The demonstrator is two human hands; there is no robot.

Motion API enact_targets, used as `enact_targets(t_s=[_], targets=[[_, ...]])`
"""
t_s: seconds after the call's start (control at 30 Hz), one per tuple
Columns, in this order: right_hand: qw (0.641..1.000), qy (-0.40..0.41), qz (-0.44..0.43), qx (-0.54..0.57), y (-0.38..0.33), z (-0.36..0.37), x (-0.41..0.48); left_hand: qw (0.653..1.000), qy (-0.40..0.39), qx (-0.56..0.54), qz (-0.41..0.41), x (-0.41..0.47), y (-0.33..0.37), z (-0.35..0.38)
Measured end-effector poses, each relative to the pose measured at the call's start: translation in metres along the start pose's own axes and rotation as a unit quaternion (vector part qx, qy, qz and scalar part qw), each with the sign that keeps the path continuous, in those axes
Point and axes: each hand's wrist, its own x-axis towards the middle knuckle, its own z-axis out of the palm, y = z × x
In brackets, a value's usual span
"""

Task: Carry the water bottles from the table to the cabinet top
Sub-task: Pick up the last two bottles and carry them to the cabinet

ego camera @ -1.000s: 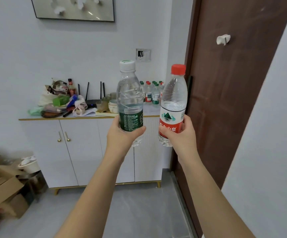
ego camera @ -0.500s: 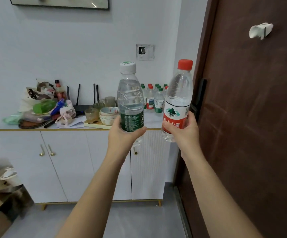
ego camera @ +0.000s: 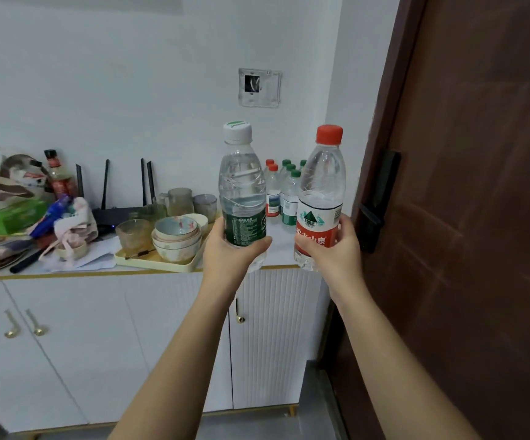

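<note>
Several bottles (ego camera: pixel 284 192) already stand on the cabinet top (ego camera: pixel 281 246) at frame centre, while the left hand (ego camera: pixel 230 252) grasps a green-label bottle (ego camera: pixel 243 192) and the right hand (ego camera: pixel 336 249) grasps a red-label bottle (ego camera: pixel 321 198), both not yet set down.

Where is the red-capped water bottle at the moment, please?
In the head view, the red-capped water bottle is upright in the right hand, right of centre, beside the green-labelled bottle, near the brown door.

even soft indoor light, slight motion blur, edges bent.
</note>
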Motion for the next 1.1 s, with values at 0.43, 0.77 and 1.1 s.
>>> enact_targets(t_s=[0.43,0.77,1.1], targets=[[0.995,0.0,0.071,-0.064,0.098,0.079,0.115,0.996,-0.037,0.038,-0.072,0.153,-0.118,0.022],[0.986,-0.03,0.128,-0.103,0.178,0.097,0.173,0.985,-0.049,0.099,-0.136,0.197,-0.19,0.058],[0.982,-0.092,0.138,-0.093,0.237,0.1,0.221,0.98,-0.004,0.12,-0.158,0.227,-0.228,0.099]])
